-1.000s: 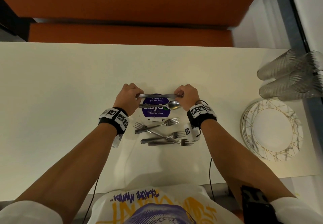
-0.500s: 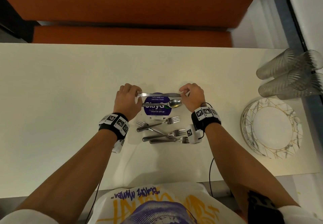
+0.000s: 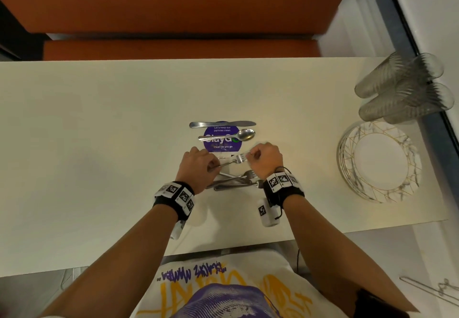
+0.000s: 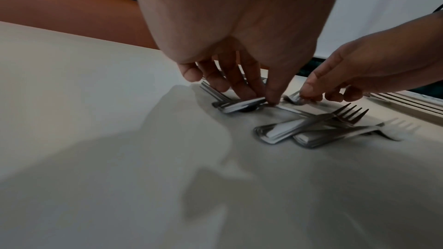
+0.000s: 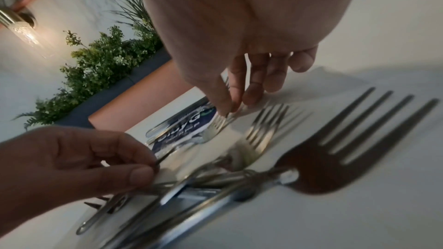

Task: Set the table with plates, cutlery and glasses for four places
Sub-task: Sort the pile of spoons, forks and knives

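A knife (image 3: 222,124) and a spoon (image 3: 227,135) lie side by side across a purple sticker (image 3: 221,143) in the middle of the table. Just nearer to me, both hands hold one fork (image 3: 233,160). My left hand (image 3: 212,166) pinches its handle (image 4: 242,104) between thumb and fingers. My right hand (image 3: 248,157) pinches the tine end (image 5: 219,122). Several more forks (image 3: 236,182) lie crossed in a pile under my wrists; in the right wrist view one fork (image 5: 359,139) is close and dark.
A stack of white plates (image 3: 380,161) with gold lines sits at the right end of the cream table (image 3: 99,131). Several ribbed glasses (image 3: 402,89) lie on their sides beyond the plates. An orange bench (image 3: 173,49) runs along the far edge.
Both hands have let go of the knife, which now lies beyond the spoon. They have drawn back toward me and taken hold of the nearest fork at both ends.
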A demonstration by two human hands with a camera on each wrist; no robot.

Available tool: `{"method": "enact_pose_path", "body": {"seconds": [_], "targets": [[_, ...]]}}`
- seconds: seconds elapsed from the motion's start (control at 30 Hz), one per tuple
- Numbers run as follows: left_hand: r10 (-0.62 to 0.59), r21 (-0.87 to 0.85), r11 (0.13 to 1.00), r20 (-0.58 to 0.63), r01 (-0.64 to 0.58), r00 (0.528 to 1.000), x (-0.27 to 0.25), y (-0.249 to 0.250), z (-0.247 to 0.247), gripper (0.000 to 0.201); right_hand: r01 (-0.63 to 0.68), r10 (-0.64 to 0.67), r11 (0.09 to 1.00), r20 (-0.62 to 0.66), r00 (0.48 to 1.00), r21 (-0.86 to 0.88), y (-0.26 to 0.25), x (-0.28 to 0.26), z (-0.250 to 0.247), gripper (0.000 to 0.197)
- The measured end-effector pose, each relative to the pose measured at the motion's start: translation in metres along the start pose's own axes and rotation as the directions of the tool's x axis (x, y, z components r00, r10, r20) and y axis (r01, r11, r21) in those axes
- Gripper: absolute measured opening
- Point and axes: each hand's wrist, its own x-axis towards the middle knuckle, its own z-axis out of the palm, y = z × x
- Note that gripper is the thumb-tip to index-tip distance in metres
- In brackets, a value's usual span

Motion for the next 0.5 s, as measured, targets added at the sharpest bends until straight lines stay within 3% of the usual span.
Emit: {"method": "enact_pose_path", "body": {"seconds": [0.13,0.23,0.33,0.5], "targets": [[-0.020,-0.023,1.000,-0.002,0.020,1.000,-0.002,0.003,-0.004,0.010,-0.029,0.031,0.987,-0.008,0.999,0.161,-0.012,0.000,-0.007,0.006],[-0.063,-0.178,0.982,-0.010,0.060,0.998,-0.001,0.009,-0.012,0.013,0.041,-0.034,0.956,-0.027,0.999,0.290,-0.028,0.001,-0.019,0.004],[-0.138,-0.377,0.916,0.024,0.137,0.990,0.005,0.020,-0.022,0.013,0.152,-0.134,0.921,-0.076,0.988,0.359,-0.047,0.001,-0.030,0.005],[-0.268,-0.584,0.770,0.070,0.258,0.961,0.013,0.028,-0.030,0.022,0.200,-0.156,0.877,-0.133,0.979,0.437,-0.070,0.003,-0.043,0.012]]}}
